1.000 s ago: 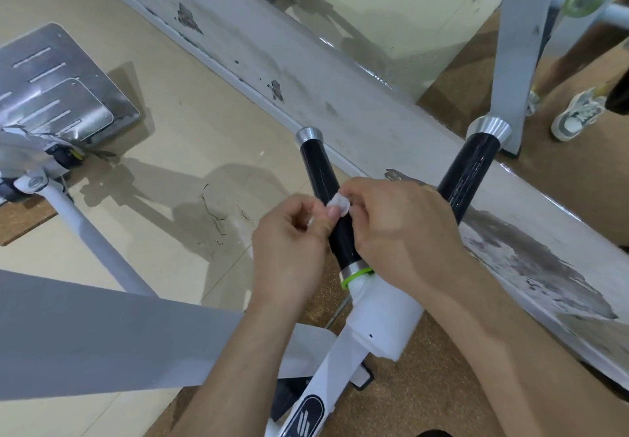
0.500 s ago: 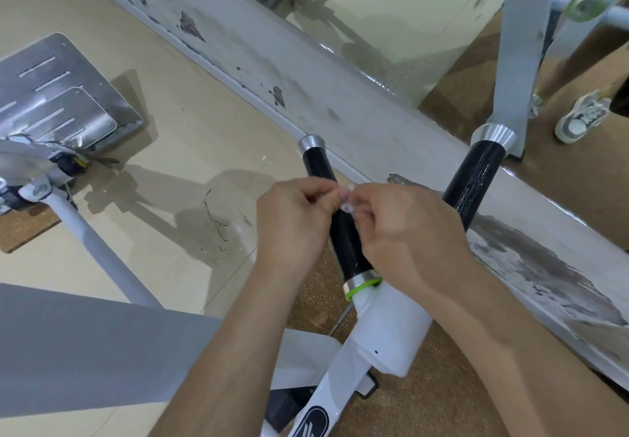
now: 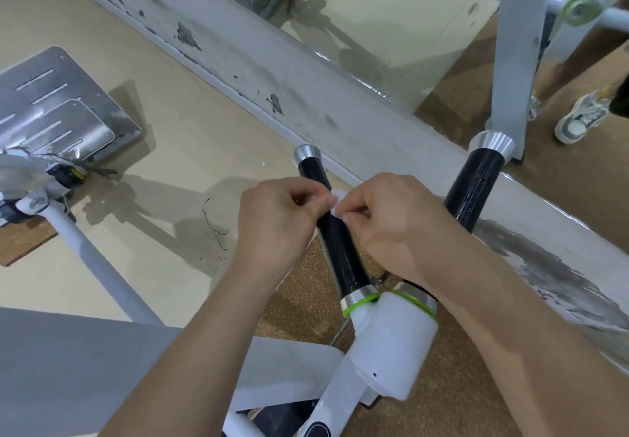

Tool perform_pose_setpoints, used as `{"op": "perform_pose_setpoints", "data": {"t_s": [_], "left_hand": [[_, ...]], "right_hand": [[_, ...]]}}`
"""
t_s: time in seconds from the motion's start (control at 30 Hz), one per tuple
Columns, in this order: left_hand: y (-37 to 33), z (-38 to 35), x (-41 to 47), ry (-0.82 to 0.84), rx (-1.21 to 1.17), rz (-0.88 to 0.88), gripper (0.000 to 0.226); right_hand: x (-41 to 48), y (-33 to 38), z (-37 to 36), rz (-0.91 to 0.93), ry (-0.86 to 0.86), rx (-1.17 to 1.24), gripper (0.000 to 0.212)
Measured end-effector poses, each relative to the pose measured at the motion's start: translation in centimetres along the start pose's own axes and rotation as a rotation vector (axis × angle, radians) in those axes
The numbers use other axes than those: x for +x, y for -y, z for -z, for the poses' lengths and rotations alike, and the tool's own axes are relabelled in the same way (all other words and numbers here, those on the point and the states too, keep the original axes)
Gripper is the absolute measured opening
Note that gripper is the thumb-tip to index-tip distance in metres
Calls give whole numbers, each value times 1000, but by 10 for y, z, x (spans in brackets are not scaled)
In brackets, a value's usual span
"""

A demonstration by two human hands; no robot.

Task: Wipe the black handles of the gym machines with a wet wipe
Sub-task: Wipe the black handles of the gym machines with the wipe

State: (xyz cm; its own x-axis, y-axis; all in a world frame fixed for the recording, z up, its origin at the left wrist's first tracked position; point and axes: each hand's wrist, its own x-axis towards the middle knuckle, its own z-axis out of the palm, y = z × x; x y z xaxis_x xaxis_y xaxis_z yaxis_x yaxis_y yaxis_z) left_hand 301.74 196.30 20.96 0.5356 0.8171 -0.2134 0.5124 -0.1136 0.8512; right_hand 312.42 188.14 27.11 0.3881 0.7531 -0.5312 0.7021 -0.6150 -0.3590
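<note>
Two black handles rise from a white machine hub (image 3: 391,338). The left black handle (image 3: 340,256) has a silver end cap and a green ring at its base. The right black handle (image 3: 476,191) stands behind my right forearm. My left hand (image 3: 275,222) and my right hand (image 3: 388,222) meet over the upper half of the left handle. Both pinch a small white wet wipe (image 3: 335,200) between their fingertips, just above the handle. Most of the wipe is hidden inside the fingers.
A long scuffed white beam (image 3: 272,72) runs diagonally behind the handles. A metal footplate (image 3: 58,110) lies on the beige floor at left. A grey frame post (image 3: 514,62) stands at right, with another person's sneaker (image 3: 578,120) beside it. A grey pad (image 3: 68,368) fills the lower left.
Both hands have slid up the left handle, away from the green ring, and more of the lower shaft shows. The wipe stays pinched between them.
</note>
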Motion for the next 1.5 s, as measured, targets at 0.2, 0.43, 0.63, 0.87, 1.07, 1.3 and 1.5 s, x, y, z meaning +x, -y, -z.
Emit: {"op": "perform_pose_setpoints", "data": {"t_s": [0.2, 0.43, 0.63, 0.87, 1.07, 1.3, 1.5], "left_hand": [[3, -6, 23, -58, -13, 38, 10], [4, -5, 55, -109, 36, 26, 14], [7, -3, 55, -10, 64, 6, 5], [5, 0, 77, -55, 229, 45, 14], [25, 0, 57, -67, -281, 259, 8], [26, -9, 49, -170, -509, 334, 14], [33, -17, 44, -141, -700, 495, 22]], "right_hand": [[2, 1, -8, 35, -48, 134, 39], [17, -4, -3, -32, 2, 263, 47], [32, -14, 4, -38, 115, 428, 65], [50, -22, 8, -71, -229, 618, 25], [70, -8, -3, 29, -114, 504, 30], [89, -6, -10, 83, -66, 473, 36], [90, -7, -12, 52, -25, 652, 35]]}}
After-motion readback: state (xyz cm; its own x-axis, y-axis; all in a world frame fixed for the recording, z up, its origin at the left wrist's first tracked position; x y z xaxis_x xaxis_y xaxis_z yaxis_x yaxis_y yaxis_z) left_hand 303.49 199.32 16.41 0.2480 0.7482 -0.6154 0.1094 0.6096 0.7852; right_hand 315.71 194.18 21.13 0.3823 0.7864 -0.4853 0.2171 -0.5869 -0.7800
